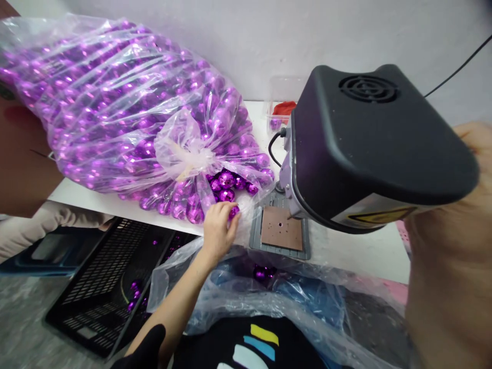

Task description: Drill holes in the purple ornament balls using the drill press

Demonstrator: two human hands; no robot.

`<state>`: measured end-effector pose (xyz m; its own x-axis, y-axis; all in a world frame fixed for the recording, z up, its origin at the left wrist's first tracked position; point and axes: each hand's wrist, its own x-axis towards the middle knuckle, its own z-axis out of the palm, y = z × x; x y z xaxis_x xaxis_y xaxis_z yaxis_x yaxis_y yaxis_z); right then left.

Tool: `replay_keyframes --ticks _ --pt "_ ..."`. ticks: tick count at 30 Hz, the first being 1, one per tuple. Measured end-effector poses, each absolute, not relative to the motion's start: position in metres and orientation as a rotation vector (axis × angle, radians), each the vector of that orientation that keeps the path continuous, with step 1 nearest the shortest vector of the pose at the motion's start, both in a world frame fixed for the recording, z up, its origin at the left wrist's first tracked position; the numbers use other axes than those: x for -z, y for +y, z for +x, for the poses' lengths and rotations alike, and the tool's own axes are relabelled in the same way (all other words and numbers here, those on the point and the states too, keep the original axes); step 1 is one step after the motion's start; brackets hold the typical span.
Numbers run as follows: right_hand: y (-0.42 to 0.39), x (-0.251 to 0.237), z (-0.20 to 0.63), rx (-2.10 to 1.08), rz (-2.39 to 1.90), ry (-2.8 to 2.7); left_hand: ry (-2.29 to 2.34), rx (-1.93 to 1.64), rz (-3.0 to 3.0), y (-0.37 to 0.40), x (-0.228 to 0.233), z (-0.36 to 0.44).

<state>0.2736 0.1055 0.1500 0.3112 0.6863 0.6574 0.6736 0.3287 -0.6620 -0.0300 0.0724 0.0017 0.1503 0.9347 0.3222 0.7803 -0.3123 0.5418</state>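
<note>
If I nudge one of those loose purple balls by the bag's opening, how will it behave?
The purple ball looks round and faceted, so it would probably roll on the flat white table. Its glossy surface may be slippery. The left hand pinches one with its fingertips, suggesting they are light.

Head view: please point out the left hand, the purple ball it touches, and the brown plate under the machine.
left hand (pixel 217 229), head view, back of hand
purple ball (pixel 234 210), head view, visible side
brown plate (pixel 281 228), head view, flat top

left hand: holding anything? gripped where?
The left hand pinches one purple faceted ball by its near side, at the open bag. The right hand is behind the black machine head; its hold cannot be told.
</note>
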Motion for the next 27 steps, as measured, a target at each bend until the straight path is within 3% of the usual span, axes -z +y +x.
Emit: replay_keyframes --ticks 2,6,8,13,15,27 --pt "0.106 -0.15 0.273 -0.052 -1.329 -1.352 1.867 -0.638 2.293 0.09 0.0 -0.035" --pt "0.107 -0.152 0.271 -0.088 -1.325 -1.329 1.832 -0.226 2.436 0.107 0.0 -0.037" --pt "0.107 -0.154 0.27 -0.121 -1.31 -1.316 1.8 -0.321 2.329 0.111 -0.002 -0.041" --pt "0.107 -0.157 0.269 -0.15 -1.299 -1.289 1.534 -0.945 1.691 0.121 -0.01 -0.057" --pt "0.107 -0.157 0.269 -0.155 -1.298 -1.289 1.505 -1.005 1.691 0.123 -0.013 -0.059" --pt "0.108 -0.159 0.267 -0.168 -1.306 -1.282 1.643 -0.3 2.519 0.145 0.003 -0.024"
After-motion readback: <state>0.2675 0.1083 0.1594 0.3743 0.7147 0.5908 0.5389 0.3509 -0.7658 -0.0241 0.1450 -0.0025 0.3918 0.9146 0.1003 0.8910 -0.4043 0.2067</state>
